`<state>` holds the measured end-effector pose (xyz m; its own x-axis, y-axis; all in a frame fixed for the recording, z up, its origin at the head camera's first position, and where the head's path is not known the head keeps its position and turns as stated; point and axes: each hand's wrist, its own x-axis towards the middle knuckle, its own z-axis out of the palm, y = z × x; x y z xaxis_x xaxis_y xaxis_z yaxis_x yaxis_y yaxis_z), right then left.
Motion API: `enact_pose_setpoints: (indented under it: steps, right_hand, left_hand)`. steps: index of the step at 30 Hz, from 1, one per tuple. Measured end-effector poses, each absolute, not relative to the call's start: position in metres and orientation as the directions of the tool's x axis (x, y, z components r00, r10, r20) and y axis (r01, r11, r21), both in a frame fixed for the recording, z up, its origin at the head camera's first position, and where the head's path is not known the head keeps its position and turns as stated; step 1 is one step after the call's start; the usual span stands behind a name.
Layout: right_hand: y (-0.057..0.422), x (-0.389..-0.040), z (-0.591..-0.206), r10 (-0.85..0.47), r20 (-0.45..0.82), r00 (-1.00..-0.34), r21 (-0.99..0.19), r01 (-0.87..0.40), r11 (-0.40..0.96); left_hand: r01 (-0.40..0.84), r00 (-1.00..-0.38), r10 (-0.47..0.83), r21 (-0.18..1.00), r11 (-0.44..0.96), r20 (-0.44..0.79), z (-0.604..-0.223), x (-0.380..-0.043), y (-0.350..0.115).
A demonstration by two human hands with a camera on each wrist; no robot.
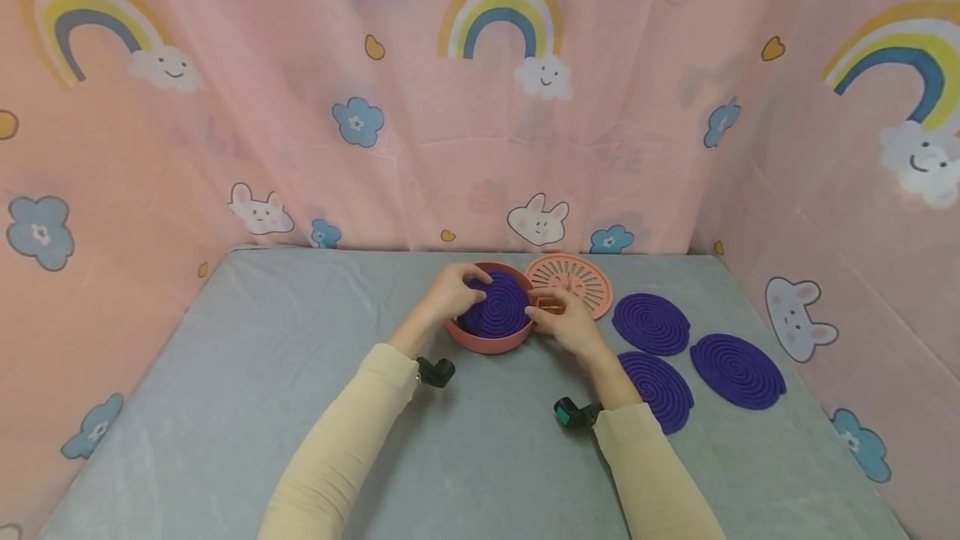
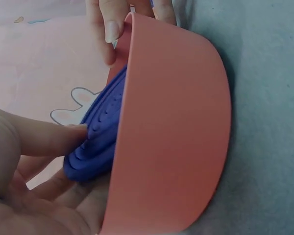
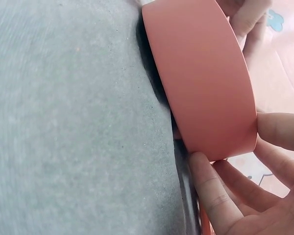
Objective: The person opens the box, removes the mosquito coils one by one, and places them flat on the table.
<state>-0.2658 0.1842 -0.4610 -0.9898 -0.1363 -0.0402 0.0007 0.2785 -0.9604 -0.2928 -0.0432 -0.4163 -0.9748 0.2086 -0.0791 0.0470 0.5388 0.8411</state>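
Note:
A purple mosquito coil (image 1: 501, 307) sits tilted inside the round, pinkish-red holder (image 1: 491, 346), one edge raised above the rim in the left wrist view. My left hand (image 1: 455, 293) pinches that raised edge, thumb (image 2: 63, 139) on the upper face and fingers beneath it. On the opposite side, my right hand (image 1: 567, 325) grips the holder's wall. Its thumb (image 3: 281, 131) lies at the rim while the other fingers (image 3: 215, 196) bend around the outside. The holder's front wall hides the coil's lower part in the left wrist view.
Behind my right hand lies a slotted orange-pink lid (image 1: 581, 277). Three more purple coils lie to the right: one farther back (image 1: 651, 323), one at the far right (image 1: 738, 371), and a nearer coil (image 1: 660, 390) partly behind my right forearm. A printed curtain (image 1: 450, 165) borders the grey tabletop (image 1: 262, 357).

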Motion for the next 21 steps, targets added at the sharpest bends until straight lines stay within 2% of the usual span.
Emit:
enact_pose_setpoints:
  steps: [5,10,21]
  right_hand:
    - [0.184,-0.264,-0.458,-0.148,-0.045,-0.988,-0.964,0.004,0.267]
    - [0.179,-0.252,-0.438,-0.157,-0.051,-0.986,-0.961,0.006,0.276]
    - [0.177,-0.242,-0.425,-0.176,-0.046,-0.983,-0.963,-0.003,0.269]
  left_hand:
    - [0.043,-0.978,0.197,0.87,0.492,-0.063,-0.417,-0.291,-0.048]
    - [0.065,-0.98,0.195,0.879,0.472,-0.032,-0.415,-0.291,-0.056]
    - [0.103,-0.984,0.179,0.868,0.486,0.017,-0.412,-0.292,-0.082]
